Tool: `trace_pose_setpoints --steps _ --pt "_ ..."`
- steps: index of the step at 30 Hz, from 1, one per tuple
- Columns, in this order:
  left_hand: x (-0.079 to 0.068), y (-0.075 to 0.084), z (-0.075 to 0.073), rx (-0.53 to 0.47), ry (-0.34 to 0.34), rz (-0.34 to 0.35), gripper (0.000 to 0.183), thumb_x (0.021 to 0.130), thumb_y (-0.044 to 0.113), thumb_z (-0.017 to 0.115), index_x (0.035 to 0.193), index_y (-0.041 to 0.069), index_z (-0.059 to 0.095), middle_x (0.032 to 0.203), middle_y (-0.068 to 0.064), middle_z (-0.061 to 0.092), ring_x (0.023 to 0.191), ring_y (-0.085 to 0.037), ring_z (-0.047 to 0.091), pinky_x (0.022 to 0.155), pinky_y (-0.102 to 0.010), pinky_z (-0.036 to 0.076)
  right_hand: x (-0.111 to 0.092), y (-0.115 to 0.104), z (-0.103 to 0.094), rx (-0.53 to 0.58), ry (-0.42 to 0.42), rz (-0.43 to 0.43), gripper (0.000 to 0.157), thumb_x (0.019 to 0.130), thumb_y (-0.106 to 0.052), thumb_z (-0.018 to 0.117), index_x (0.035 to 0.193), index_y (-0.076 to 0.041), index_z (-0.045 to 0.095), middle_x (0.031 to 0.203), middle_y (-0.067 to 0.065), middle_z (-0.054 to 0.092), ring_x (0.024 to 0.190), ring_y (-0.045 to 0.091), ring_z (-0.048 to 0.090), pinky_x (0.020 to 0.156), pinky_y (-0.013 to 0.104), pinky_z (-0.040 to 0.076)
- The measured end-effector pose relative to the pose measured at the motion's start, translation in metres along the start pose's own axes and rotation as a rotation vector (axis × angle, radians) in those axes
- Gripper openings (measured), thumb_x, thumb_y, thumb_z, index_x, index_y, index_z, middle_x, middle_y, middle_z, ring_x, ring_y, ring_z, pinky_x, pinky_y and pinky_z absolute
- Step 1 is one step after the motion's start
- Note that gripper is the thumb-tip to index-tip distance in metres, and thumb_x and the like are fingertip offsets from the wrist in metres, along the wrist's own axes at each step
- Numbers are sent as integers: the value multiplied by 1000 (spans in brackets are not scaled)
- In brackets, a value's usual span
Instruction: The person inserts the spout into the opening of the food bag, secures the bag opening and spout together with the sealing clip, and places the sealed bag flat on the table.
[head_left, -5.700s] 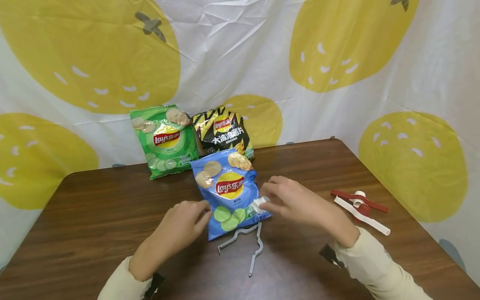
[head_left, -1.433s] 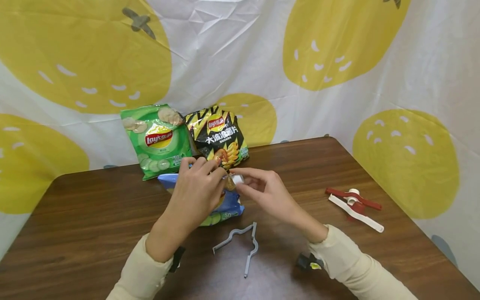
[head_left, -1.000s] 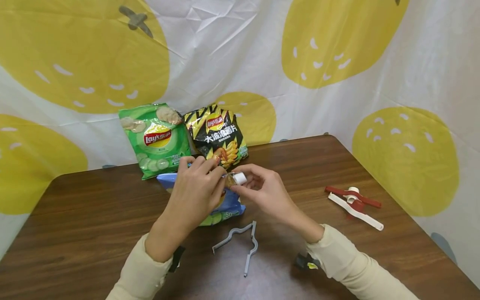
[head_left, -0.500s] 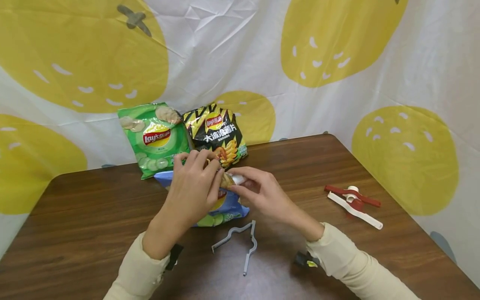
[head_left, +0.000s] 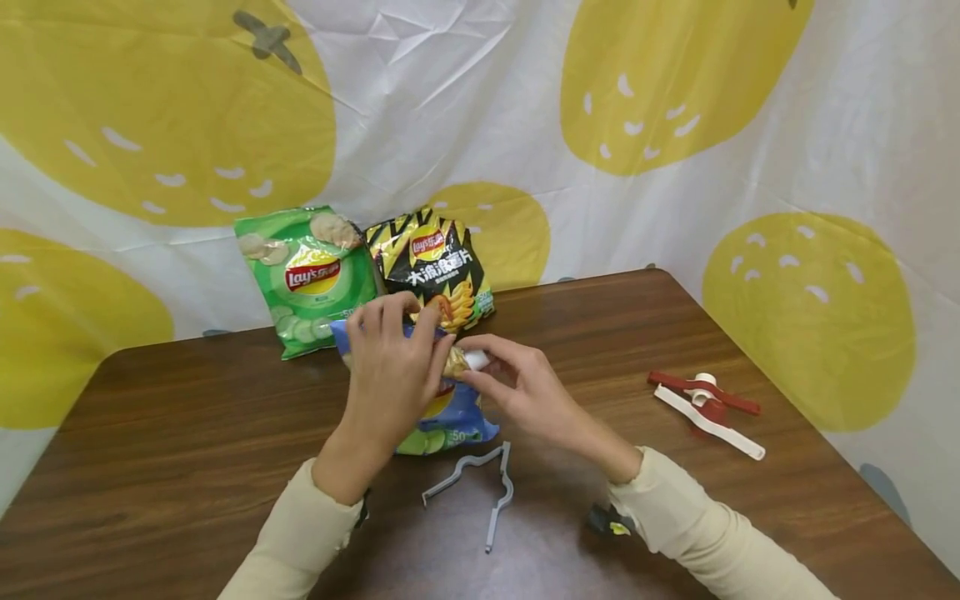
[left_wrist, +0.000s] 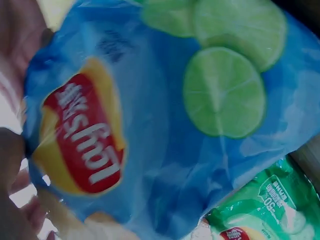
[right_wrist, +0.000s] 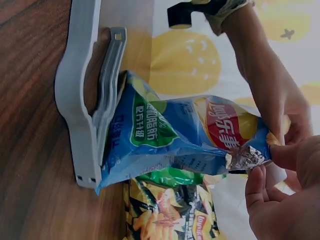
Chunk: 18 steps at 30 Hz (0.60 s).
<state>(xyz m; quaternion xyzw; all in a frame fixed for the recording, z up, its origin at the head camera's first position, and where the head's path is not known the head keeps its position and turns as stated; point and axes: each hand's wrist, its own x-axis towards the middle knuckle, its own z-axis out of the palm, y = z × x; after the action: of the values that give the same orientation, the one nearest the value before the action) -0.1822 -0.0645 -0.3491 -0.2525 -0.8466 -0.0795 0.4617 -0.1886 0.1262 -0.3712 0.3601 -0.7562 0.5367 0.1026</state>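
A blue Lay's chip bag (head_left: 453, 417) stands tilted up between my hands at the middle of the table. My left hand (head_left: 386, 358) grips its upper part, fingers curled over the top edge. Thumb and fingers of my right hand (head_left: 532, 387) pinch the gathered corner together with a small white ring-like piece (head_left: 476, 360). Silvery crumpled foil (right_wrist: 245, 158) shows at that corner in the right wrist view. The left wrist view is filled by the bag's printed front (left_wrist: 150, 115). Nearer me lies a grey hinged bag clip (head_left: 504, 492), its two arms spread.
Behind the hands, a green Lay's bag (head_left: 311, 283) and a black-and-yellow chip bag (head_left: 431, 267) lean against the patterned cloth (head_left: 450, 100). At the right lie red (head_left: 701, 392) and white (head_left: 708, 423) clip arms with a white ring piece (head_left: 703, 388). The wooden table (head_left: 187, 467) ends at the cloth.
Earlier the blue bag lay flat, with the white piece in my right hand; now its top is raised and gathered. Within the last half second my left hand has shifted slightly right along the top.
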Motion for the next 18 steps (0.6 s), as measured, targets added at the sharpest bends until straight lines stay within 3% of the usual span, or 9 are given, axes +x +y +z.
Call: trace_pose_setpoints --steps 4,6,9,14,18 --pt "-1 4 4 36 64 49 17 95 20 67 98 3 64 98 -15 58 95 -34 52 78 -46 42 1 1 1 8 26 28 33 93 -6 68 125 -8 58 105 8 70 78 16 62 66 29 52" --pt "-3 4 4 17 40 70 19 99 19 60 102 1 65 97 -15 63 95 -33 56 78 -45 45 2 2 -1 20 36 27 35 93 -5 68 126 -7 56 107 9 70 76 17 62 64 28 51" --pt "-10 3 4 -89 -21 74 29 99 22 52 113 -1 65 102 -16 69 101 -33 61 85 -47 46 2 2 -2 54 40 34 35 94 -5 67 126 -6 54 107 11 70 74 19 62 63 27 50" --pt "-26 4 5 -210 -79 90 47 89 33 70 121 0 61 115 -17 67 113 -34 61 98 -53 41 1 3 -4 89 33 34 33 94 -3 66 125 -6 54 111 11 69 80 21 65 66 28 52" --pt "-30 7 13 -190 -12 88 47 83 29 78 116 0 61 111 -17 67 111 -34 61 98 -52 41 0 3 -3 91 20 9 35 94 -2 66 126 -8 53 114 7 68 81 19 64 67 30 51"
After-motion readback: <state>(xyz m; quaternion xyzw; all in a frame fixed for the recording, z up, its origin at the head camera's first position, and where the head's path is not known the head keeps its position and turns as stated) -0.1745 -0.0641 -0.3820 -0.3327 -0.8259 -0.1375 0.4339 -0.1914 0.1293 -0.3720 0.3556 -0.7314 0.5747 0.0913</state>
